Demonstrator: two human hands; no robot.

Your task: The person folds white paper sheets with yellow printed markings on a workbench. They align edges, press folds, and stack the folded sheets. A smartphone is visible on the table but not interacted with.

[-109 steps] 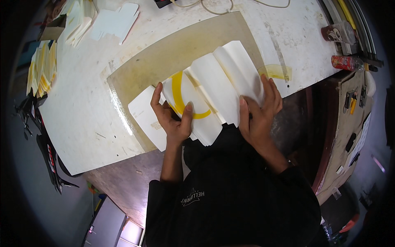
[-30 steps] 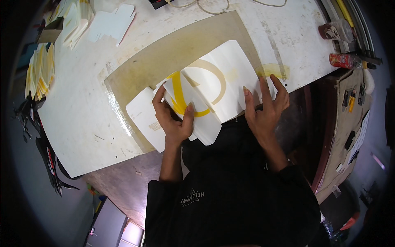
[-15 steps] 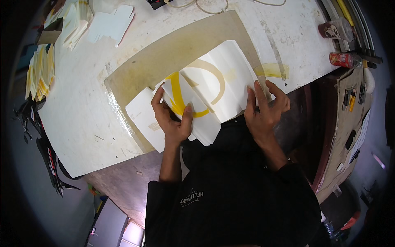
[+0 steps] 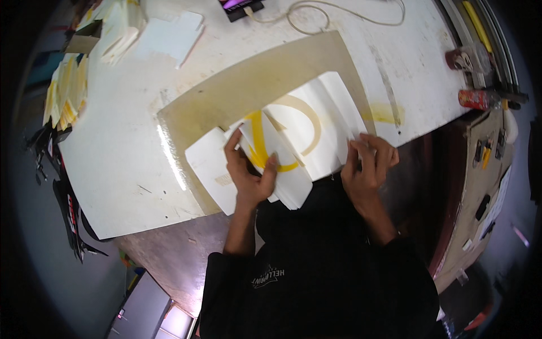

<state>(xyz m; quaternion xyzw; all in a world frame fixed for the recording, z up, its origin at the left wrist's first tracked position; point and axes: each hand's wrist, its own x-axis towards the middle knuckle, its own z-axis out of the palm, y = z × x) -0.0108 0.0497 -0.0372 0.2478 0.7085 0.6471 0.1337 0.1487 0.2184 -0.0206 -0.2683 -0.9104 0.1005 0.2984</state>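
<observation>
My left hand (image 4: 248, 178) is closed on a folded white card piece (image 4: 296, 186) with a yellow curved print, thumb on top and fingers around its far-left edge. To its right lies an unfolded, creased white sheet (image 4: 336, 121) bearing a beige ring shape. My right hand (image 4: 370, 169) has its fingers bent together at the right edge of that sheet, pinching it. Another white sheet (image 4: 209, 169) lies flat at the left, partly under the folded piece. All of this rests on a beige mat (image 4: 209, 107) near the table's front edge.
Stacks of folded white and yellow pieces (image 4: 68, 96) stand at the far left beside a flat white cutout (image 4: 172, 39). A dark device (image 4: 240, 8) with a cable (image 4: 293, 17) lies at the back. A plastic cup (image 4: 468, 59) and a red-labelled bottle (image 4: 479, 100) are at the right.
My right fingers have gone from spread to bent together at the sheet's right edge. My left hand keeps its hold. The whole view has shifted slightly, showing more of the device at the back.
</observation>
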